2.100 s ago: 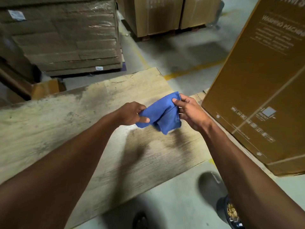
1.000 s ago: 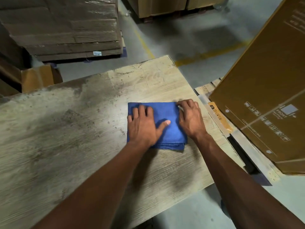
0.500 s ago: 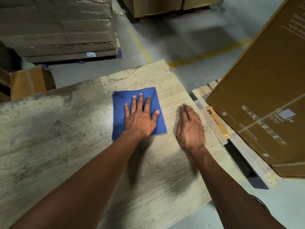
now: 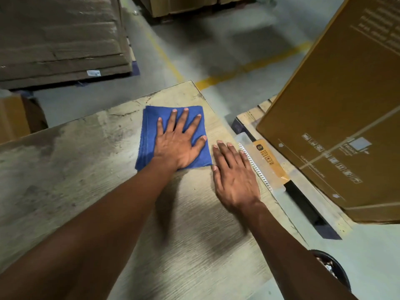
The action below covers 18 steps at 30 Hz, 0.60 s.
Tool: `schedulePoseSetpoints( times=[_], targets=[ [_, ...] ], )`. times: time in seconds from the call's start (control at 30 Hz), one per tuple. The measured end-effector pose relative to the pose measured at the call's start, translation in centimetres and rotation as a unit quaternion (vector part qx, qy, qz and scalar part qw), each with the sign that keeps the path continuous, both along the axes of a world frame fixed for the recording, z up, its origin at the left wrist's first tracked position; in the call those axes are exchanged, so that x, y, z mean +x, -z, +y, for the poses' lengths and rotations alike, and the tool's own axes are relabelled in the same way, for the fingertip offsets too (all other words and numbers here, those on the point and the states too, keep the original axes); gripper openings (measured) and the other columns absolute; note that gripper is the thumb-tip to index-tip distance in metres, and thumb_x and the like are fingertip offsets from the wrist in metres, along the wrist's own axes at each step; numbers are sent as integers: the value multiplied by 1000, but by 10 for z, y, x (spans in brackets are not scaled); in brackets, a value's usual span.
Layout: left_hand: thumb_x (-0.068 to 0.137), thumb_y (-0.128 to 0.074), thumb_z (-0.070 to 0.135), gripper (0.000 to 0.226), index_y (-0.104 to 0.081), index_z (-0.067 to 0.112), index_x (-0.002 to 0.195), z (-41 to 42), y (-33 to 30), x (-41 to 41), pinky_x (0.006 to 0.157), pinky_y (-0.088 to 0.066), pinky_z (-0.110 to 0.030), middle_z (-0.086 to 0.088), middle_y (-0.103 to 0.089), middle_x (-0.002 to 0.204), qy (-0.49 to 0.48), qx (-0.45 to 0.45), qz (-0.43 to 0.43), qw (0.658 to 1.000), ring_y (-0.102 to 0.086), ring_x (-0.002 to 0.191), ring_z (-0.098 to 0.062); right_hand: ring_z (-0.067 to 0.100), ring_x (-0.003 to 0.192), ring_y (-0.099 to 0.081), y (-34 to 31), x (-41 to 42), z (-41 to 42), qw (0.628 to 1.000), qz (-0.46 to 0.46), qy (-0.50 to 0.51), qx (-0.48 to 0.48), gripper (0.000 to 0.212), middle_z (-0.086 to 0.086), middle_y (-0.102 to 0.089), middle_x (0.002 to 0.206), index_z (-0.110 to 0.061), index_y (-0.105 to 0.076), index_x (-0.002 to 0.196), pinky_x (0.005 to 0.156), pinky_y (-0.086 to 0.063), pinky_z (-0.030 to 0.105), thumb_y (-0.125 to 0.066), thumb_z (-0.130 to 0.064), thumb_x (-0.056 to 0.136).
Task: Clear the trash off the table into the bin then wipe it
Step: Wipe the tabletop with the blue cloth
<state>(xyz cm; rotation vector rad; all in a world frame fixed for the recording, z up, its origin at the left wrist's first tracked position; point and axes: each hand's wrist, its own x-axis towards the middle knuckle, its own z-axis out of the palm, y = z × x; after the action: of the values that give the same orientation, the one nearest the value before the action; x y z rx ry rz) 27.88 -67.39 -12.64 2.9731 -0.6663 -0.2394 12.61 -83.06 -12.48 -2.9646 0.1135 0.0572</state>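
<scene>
While your left hand lies flat with fingers spread on the folded cloth, pressing it to the table near the far corner, your right hand rests just right of the cloth, flat on bare wood, fingers straight and together, holding nothing. Below your right forearm, the bin sits on the floor.

Left hand flat, fingers spread, palm down, pressing near the counter's far right corner. Right hand flat just beside it, fingers together, by the right edge. Both forearms extended forward.
</scene>
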Motion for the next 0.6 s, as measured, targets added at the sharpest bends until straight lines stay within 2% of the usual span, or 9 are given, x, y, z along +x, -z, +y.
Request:
schedulePoseSetpoints(
  times=[0.13, 0.3, 0.47, 0.6],
  targets=[
    [100, -7, 83, 79, 12, 49, 169, -25, -1, 58, 129, 9, -68, 8, 19, 180, -18, 1, 13, 1000, 20, 166, -29, 17, 167, 13, 2, 2, -2, 1000, 22, -8, 0, 65, -4, 11, 181, -24, 5, 173, 135, 1, 48, -15, -46, 114],
    [102, -3, 80, 73, 7, 50, 169, -50, -2, 105, 126, 11, -74, 9, 16, 181, -47, -6, 33, 998, 20, 166, -32, 14, 166, 17, 5, 3, -3, 1000, 20, -2, 6, 67, -5, 13, 180, -23, 5, 173, 135, 3, 46, -15, -47, 114],
    [109, -6, 66, 62, 8, 52, 168, -39, 3, 39, 128, 9, -70, 12, 13, 181, 17, -24, 21, 999, 18, 166, -27, 15, 167, 12, 5, 2, -3, 999, 31, 14, 0, 70, 2, 7, 181, -15, -2, 173, 135, -2, 47, -18, -46, 113],
    [107, -12, 69, 65, 4, 54, 168, -23, 4, -1, 130, 8, -67, 14, 7, 181, 54, -37, 2, 998, 14, 167, -24, 17, 166, 18, 1, 2, 0, 999, 49, 18, 1, 73, 4, 16, 180, -15, 9, 172, 135, 1, 47, -15, -50, 112]
  ],
)
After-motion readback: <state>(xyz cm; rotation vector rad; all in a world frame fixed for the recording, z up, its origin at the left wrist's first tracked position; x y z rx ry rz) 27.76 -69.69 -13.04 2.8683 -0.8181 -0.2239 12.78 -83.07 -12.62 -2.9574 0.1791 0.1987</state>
